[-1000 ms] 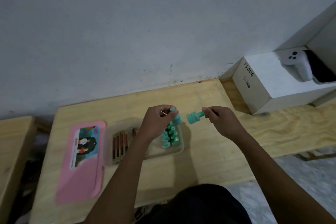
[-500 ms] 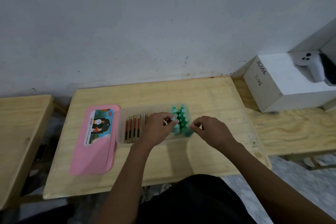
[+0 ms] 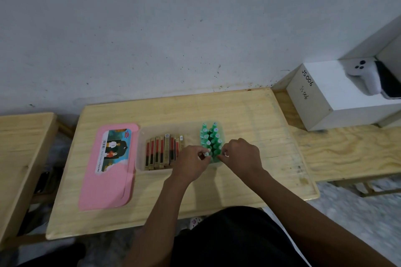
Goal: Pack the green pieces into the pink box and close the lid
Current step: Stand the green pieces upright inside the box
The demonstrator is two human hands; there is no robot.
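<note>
Several green pieces stand upright in two rows at the right end of a clear tray, the box's bottom part. The pink lid lies flat on the table to the tray's left, picture side up. My left hand pinches the top of the nearest green piece in the left row. Fingertips of my right hand pinch at the nearest piece of the right row, which the hand mostly hides.
A row of brown and red sticks fills the tray's left part. The wooden table stands against a grey wall. At the right, a white box carries a white controller. Another wooden table sits at left.
A second ago each hand held a green piece above the tray. Both hands have come down to the tray's near end and the two pieces now stand in their rows.
</note>
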